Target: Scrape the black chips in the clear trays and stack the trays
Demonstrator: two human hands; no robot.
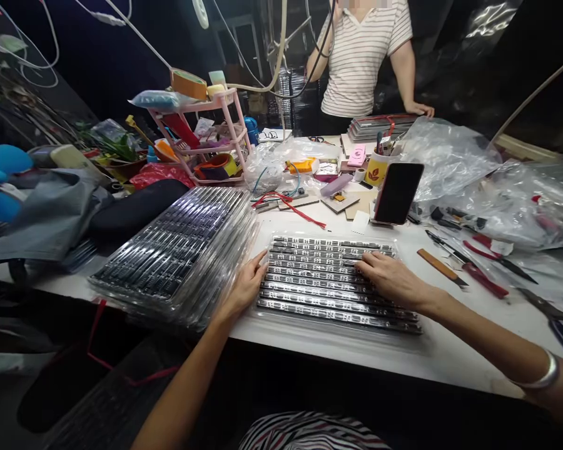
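A clear plastic tray lies flat on the table before me, with several long dark strips in side-by-side rows. My left hand rests at the tray's left edge, fingers stretched out and touching the strips' ends. Over the right part of the tray, my right hand has its fingers bent and pressed together on a strip in the upper rows; its fingertips are partly hidden. To the left stands a stack of similar clear trays, the top one filled with dark strips.
A phone stands upright behind the tray. Scissors, pliers and a brown-handled blade lie to the right. Plastic bags and a pink shelf are farther back. A person in a striped shirt stands across the table.
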